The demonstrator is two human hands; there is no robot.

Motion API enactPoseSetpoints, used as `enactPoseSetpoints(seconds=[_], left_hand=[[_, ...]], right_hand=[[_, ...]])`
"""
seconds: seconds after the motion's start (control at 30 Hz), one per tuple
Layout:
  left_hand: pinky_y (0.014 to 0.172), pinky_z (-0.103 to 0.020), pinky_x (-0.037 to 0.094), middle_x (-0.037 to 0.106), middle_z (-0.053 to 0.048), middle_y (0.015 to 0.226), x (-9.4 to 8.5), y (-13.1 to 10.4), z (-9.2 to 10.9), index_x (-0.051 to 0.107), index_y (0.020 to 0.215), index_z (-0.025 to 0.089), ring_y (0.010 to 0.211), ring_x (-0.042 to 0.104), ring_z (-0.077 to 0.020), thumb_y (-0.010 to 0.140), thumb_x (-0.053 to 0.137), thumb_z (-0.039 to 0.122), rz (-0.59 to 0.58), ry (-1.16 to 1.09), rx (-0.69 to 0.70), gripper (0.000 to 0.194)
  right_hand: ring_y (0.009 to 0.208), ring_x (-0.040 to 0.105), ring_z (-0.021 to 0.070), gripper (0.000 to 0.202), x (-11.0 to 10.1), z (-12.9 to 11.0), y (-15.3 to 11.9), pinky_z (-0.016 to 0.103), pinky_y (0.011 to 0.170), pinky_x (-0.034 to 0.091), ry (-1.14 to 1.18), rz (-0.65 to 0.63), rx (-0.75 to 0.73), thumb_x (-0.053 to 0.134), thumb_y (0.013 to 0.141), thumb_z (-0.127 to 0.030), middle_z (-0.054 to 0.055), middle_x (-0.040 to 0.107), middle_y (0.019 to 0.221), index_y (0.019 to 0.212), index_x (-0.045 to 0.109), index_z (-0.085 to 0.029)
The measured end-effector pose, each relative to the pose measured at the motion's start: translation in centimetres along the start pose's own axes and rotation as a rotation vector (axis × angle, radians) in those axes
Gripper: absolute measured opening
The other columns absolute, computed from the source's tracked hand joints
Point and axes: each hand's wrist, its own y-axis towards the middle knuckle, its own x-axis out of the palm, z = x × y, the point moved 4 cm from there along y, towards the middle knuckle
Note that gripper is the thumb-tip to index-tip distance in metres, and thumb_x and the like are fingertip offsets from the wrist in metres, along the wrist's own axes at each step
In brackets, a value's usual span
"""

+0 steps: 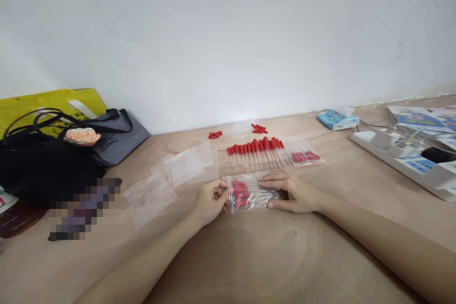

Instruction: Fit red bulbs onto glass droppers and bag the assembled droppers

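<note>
A clear zip bag (249,195) lies on the table holding several glass droppers with red rubber bulbs. My left hand (213,198) is closed in a pinch on the bag's zip end, beside the red bulbs. Over the bag's right end rests my right hand (290,193), its fingers stretched out and its thumb apart from them, touching the plastic. Just behind the bag, a row of droppers (256,147) lies side by side with their red bulbs pointing away from me. Another zip bag (306,153) with red-bulbed droppers is right of that row.
Flat zip bags (183,167) overlap to the left. Small piles of red bulbs (215,135) and more bags lie near the wall. At right are a white power strip (406,164) with plugs and a blue tissue pack (337,119). A black bag (46,166) and striped bag (119,137) stand left.
</note>
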Motion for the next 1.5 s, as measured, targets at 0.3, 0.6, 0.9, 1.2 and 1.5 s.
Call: enactPoseSetpoints(seconds=[0.3, 0.6, 0.9, 1.2, 1.5], left_hand=[[0.046, -0.019, 0.035, 0.059, 0.001, 0.063, -0.1, -0.2, 0.9, 0.066, 0.078, 0.018, 0.048, 0.045, -0.0080, 0.072, 0.055, 0.034, 0.001, 0.333, 0.268, 0.021], [0.050, -0.019, 0.037, 0.056, 0.003, 0.058, -0.3, -0.7, 1.0, 0.058, 0.076, 0.018, 0.051, 0.047, -0.0093, 0.071, 0.057, 0.031, -0.033, 0.284, 0.248, 0.014], [0.054, -0.019, 0.037, 0.059, 0.000, 0.073, 0.0, -0.8, 1.1, 0.063, 0.076, 0.017, 0.059, 0.048, -0.0098, 0.070, 0.058, 0.024, -0.179, 0.295, 0.320, 0.011], [0.053, -0.020, 0.035, 0.053, 0.002, 0.065, -0.1, -0.8, 1.3, 0.063, 0.093, 0.019, 0.058, 0.044, -0.0109, 0.065, 0.062, 0.026, -0.138, 0.345, 0.288, 0.028], [0.052, -0.019, 0.039, 0.060, -0.001, 0.073, -0.5, -0.6, 1.3, 0.065, 0.091, 0.020, 0.057, 0.047, -0.0109, 0.064, 0.064, 0.028, -0.123, 0.294, 0.309, 0.028]], right_hand=[[0.109, 0.048, 0.0235, 0.051, 0.2, 0.1, -0.1, 0.041, 0.092, 0.038, 0.013, 0.022, -0.001, 0.055, 0.077, -0.043, 0.012, 0.053, 0.118, 0.121, 0.049, -0.018], [0.106, 0.048, 0.0249, 0.046, 0.0, 0.2, -0.4, 0.042, 0.087, 0.039, -0.073, 0.060, 0.038, 0.055, 0.076, -0.044, 0.011, 0.051, 0.119, 0.117, 0.053, -0.021], [0.102, 0.050, 0.0250, 0.048, 0.1, 0.8, -0.4, 0.042, 0.086, 0.038, -0.150, 0.080, 0.128, 0.055, 0.075, -0.048, 0.011, 0.053, 0.115, 0.114, 0.055, -0.020], [0.088, 0.054, 0.0214, 0.032, -0.2, 0.1, -0.2, 0.038, 0.078, 0.042, -0.107, 0.116, 0.062, 0.053, 0.078, -0.035, 0.009, 0.059, 0.098, 0.107, 0.059, -0.021], [0.091, 0.053, 0.0211, 0.032, -0.2, -0.2, -0.3, 0.036, 0.079, 0.042, -0.089, 0.113, 0.014, 0.052, 0.080, -0.035, 0.010, 0.055, 0.104, 0.108, 0.058, -0.021]])
